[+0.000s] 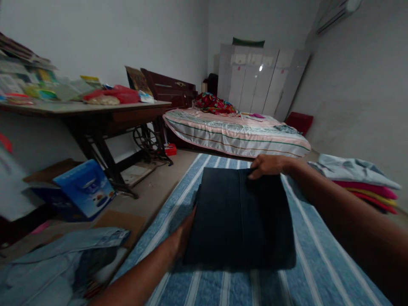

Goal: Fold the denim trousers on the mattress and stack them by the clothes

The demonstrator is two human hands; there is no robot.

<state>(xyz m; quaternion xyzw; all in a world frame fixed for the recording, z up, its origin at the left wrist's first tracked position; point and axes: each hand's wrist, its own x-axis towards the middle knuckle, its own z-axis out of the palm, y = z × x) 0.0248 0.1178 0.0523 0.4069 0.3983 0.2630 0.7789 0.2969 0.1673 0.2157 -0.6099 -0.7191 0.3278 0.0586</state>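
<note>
A folded dark garment [237,216], which looks like trousers with a straight seam down the middle, is held over the blue-and-white striped sheet [178,238]. My right hand [266,165] is closed on its far edge, thumb and fingers pinching the cloth. At the left side, my left hand [188,227] grips the garment's edge, its fingers mostly hidden behind the fabric. To the right sits a stack of folded clothes [366,182] with a pale grey piece on top and pink, yellow and red ones below.
Loose pale-blue jeans [60,259] lie in a heap at lower left. Near them stands a blue box [86,189]. A sewing-machine table [114,108] carries bags and small items. Behind are a bed [236,136] and a white wardrobe [255,80].
</note>
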